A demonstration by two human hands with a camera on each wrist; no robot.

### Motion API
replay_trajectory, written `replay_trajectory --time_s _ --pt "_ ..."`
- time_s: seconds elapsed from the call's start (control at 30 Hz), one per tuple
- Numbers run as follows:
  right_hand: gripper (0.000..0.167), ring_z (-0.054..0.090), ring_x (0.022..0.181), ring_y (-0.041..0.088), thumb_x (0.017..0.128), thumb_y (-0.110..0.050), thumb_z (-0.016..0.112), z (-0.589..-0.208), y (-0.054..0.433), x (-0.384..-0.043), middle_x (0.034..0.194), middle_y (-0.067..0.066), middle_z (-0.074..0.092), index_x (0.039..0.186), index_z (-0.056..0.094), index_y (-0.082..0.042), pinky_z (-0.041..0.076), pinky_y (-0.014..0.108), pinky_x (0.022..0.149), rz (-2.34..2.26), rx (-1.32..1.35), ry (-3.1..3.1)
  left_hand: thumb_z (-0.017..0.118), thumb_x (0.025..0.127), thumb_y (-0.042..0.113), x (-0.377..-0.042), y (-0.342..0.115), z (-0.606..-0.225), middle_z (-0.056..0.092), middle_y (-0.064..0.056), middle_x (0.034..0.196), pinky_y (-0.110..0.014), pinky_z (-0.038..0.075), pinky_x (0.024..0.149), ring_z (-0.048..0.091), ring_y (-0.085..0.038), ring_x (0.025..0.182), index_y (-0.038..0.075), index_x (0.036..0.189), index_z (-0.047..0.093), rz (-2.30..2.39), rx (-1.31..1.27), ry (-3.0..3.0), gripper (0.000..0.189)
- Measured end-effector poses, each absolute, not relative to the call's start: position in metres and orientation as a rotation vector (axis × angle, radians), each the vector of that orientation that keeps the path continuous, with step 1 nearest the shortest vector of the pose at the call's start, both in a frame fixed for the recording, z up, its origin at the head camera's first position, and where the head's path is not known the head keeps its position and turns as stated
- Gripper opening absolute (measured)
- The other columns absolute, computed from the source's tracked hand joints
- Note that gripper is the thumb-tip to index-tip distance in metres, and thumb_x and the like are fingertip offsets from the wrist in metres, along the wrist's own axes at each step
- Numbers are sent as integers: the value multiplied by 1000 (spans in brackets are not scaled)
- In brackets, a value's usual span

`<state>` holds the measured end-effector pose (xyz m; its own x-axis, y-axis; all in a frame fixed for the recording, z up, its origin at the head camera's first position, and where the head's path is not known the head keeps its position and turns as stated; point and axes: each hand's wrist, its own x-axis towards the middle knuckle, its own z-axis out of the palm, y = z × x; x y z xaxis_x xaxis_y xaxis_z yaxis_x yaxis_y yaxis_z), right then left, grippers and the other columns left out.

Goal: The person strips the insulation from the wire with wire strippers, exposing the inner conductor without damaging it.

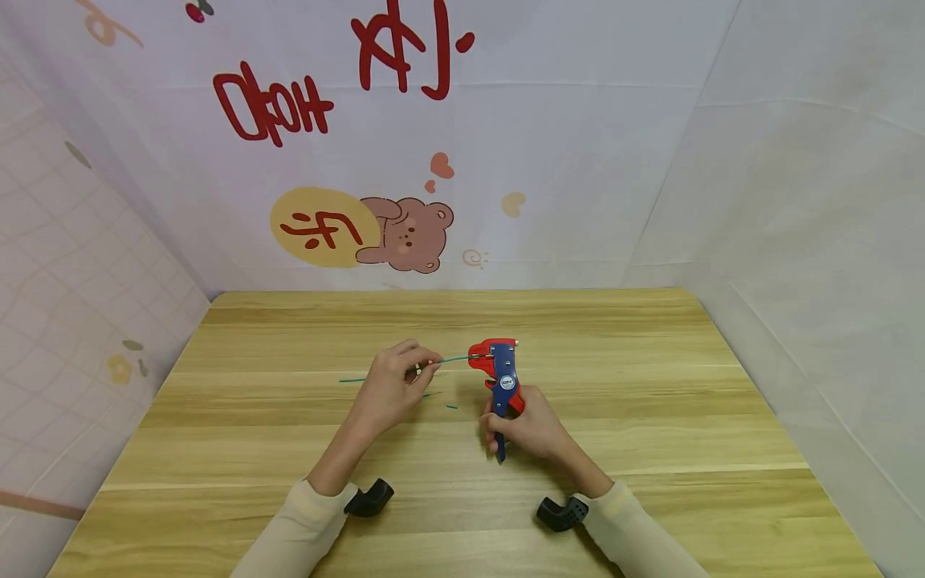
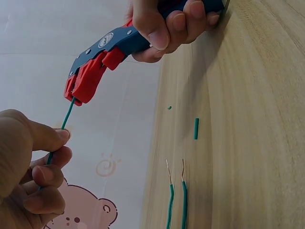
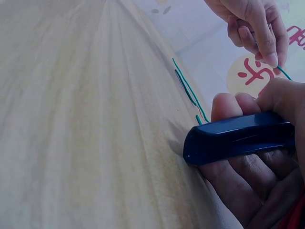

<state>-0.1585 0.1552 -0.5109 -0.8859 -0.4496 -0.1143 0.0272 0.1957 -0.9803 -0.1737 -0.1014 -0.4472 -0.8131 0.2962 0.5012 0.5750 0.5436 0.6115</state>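
My left hand (image 1: 396,377) pinches a thin green wire (image 2: 68,114) between thumb and fingertips. The wire's far end runs into the red jaws of a blue and red wire stripper (image 1: 503,377). My right hand (image 1: 531,425) grips the stripper by its handles, fingers curled round them, holding it above the table. In the right wrist view the blue handle (image 3: 238,139) lies across the palm and fingers. Below the hands, two green wires (image 2: 184,205) with bare copper ends lie on the wood. Near them is a short cut piece of green insulation (image 2: 196,129).
A tiny green scrap (image 2: 169,108) lies beside the cut piece. The wood-grain table (image 1: 650,449) meets a white printed cloth backdrop (image 1: 578,144) at its back edge. Black wrist mounts (image 1: 370,498) sit at both cuffs.
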Motion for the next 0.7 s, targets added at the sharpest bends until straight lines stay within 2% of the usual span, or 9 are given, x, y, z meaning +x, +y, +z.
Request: replay_trajectory --time_s 0.33,0.57,0.63,0.7 --pt "14 70 60 26 94 -6 67 -512 155 -160 74 11 70 105 61 1 62 42 67 -1726 -399 2112 73 93 3 -175 -101 -451 66 1 81 -20 42 56 47 -5 62 11 95 77 -1178 -710 -2455 9" --pt "24 77 86 39 98 -5 66 -512 155 -161 95 25 77 112 52 11 62 50 79 -1852 -389 1848 72 94 4 -175 -100 -453 66 0 81 -21 42 57 49 -8 62 11 96 77 -1218 -686 -2467 9" --pt "25 78 83 38 99 -6 66 -512 156 -160 95 26 76 112 52 10 62 49 77 -1853 -406 1829 71 95 4 -176 -99 -454 66 0 81 -21 42 57 49 -8 63 11 97 77 -1223 -678 -2476 9" --pt "23 76 73 34 98 -6 67 -512 156 -160 89 25 75 110 53 8 63 47 73 -1839 -433 1860 71 95 5 -176 -99 -456 66 1 81 -21 42 57 49 -8 63 11 96 77 -1230 -670 -2485 9"
